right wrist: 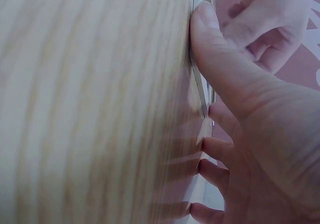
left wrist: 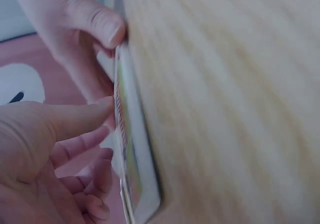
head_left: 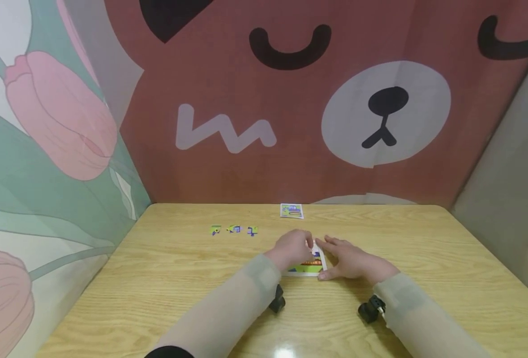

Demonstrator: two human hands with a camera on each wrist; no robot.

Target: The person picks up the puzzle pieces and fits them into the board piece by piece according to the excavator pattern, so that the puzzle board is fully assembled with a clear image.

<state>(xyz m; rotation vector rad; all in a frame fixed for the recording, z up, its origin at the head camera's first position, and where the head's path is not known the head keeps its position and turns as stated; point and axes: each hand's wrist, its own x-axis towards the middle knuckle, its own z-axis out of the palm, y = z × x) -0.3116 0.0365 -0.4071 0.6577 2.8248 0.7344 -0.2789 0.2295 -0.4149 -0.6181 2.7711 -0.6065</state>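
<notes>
Left hand [head_left: 292, 247] bends its fingers over a puzzle [head_left: 306, 269], any hold impossible to tell; right hand [head_left: 352, 259], fingers spread, touches its white edge.

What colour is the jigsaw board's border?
White border, seen best in the left wrist view.

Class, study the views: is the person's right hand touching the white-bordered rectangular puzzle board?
Touching. The right wrist view shows the right hand's thumb resting against the puzzle board's edge, with no gap.
</notes>
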